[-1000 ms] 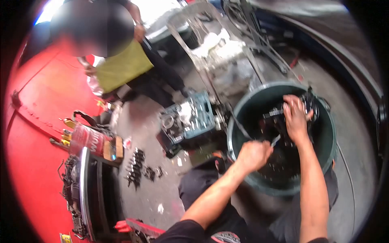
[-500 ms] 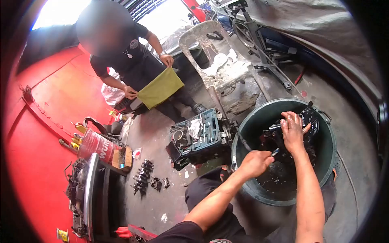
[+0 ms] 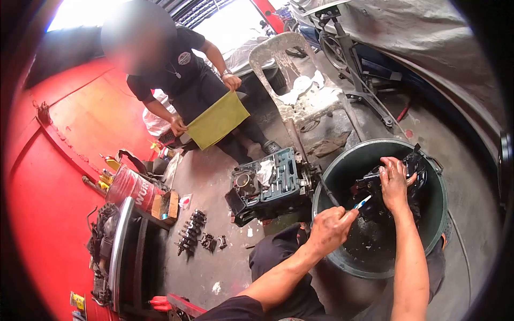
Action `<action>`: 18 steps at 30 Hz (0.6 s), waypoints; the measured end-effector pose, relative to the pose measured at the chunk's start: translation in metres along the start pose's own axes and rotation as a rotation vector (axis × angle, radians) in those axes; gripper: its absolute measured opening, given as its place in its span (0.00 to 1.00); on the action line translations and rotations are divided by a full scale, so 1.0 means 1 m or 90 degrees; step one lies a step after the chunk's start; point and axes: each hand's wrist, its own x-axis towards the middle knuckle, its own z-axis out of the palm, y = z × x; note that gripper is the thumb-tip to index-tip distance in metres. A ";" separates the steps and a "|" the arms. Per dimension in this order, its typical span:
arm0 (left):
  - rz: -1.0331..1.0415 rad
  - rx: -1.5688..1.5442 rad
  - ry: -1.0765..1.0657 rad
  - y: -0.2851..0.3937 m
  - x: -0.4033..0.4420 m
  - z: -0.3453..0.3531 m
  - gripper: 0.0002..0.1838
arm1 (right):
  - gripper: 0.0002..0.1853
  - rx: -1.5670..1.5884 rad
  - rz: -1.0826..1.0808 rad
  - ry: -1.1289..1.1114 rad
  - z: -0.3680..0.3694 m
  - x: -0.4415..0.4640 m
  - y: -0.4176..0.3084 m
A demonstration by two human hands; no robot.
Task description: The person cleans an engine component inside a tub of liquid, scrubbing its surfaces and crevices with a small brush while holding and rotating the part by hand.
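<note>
My left hand [image 3: 331, 229] is closed round a toothbrush [image 3: 363, 202], whose white and blue end sticks out toward the right. It is over the near left side of a large green tub [image 3: 342, 262]. Inside the tub, my right hand [image 3: 395, 182] lies over a dark, wet, shiny engine part [image 3: 415, 170] and grips it, the thumb on its right side. The part's underside is hidden by the hand and the tub's shadow. Dark liquid [image 3: 369, 243] with light specks shows at the bottom.
A person [image 3: 187, 80] opposite holds a yellow-green cloth [image 3: 218, 122]. A socket set case [image 3: 286, 171] stands left of the tub, a stained plastic chair [image 3: 316, 104] behind. On the floor are a crankshaft [image 3: 191, 232] and small metal parts [image 3: 209, 243].
The toothbrush shows more of its length in my left hand now. The whole view has shifted slightly, and my right hand stays on the engine part.
</note>
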 end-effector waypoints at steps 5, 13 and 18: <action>-0.019 0.115 0.037 0.000 -0.003 0.010 0.15 | 0.15 -0.004 -0.003 0.004 0.003 0.001 -0.001; -0.199 -0.030 -0.224 -0.004 0.001 0.032 0.06 | 0.15 -0.014 0.016 -0.017 -0.002 0.001 -0.004; -0.170 -0.021 -0.041 0.000 0.009 0.006 0.05 | 0.15 0.000 0.000 -0.002 0.002 0.000 0.003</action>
